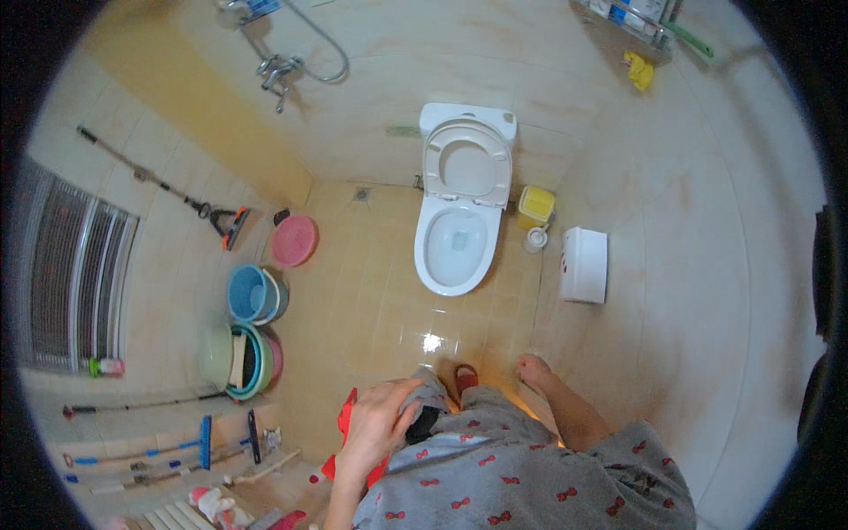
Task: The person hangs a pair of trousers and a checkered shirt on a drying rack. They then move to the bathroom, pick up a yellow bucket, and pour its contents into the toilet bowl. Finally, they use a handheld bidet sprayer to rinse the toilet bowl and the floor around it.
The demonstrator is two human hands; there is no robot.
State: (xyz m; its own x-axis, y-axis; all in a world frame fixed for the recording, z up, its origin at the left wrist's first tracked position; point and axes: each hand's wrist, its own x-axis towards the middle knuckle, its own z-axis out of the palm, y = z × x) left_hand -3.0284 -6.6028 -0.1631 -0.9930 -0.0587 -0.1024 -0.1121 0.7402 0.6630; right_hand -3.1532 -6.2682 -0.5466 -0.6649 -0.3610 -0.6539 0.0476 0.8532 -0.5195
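Note:
My left hand [377, 421] rests at the front of my grey patterned clothing [490, 474], by a dark patch of cloth; its fingers are spread, and whether it grips anything cannot be told. Something red [346, 414] shows behind that wrist. My right hand [532, 366] hangs beside my other leg, its fingers curled, with nothing visible in it. A foot in a dark red slipper [466, 376] stands on the tiled floor. Ahead of me is a white toilet [424, 265] with its seat and lid raised.
Right of the toilet are a yellow bin [535, 205], a toilet brush holder [534, 240] and a white box [584, 265]. Along the left wall stand a pink basin [294, 241], a blue bucket [248, 293], stacked basins [262, 364] and several long-handled cleaning tools. The floor shines.

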